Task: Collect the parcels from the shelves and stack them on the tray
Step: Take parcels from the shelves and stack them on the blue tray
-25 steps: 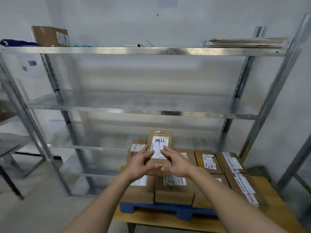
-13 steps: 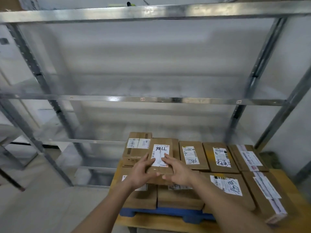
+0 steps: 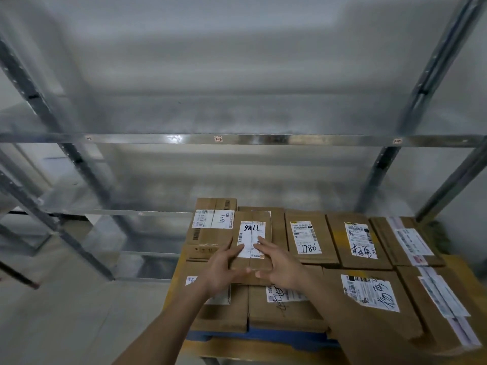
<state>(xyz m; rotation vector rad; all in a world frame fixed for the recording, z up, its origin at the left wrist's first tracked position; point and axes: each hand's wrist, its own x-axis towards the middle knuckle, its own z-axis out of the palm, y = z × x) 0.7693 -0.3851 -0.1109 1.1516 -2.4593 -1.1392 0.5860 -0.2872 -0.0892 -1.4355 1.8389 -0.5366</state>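
We hold a small brown cardboard parcel with a white label marked "98LL" (image 3: 253, 243) between both hands, our left hand (image 3: 220, 267) gripping its left edge and our right hand (image 3: 283, 267) its right edge. It sits atop the brown cardboard boxes (image 3: 366, 293) stacked on the blue plastic tray (image 3: 276, 335), before the grey metal shelving (image 3: 237, 139).

Wooden table (image 3: 266, 351) carries blue tray (image 3: 276, 335) w/ cardboard parcels (image 3: 369, 306) stacked on it. Metal shelf unit (image 3: 237, 139) stands behind table.
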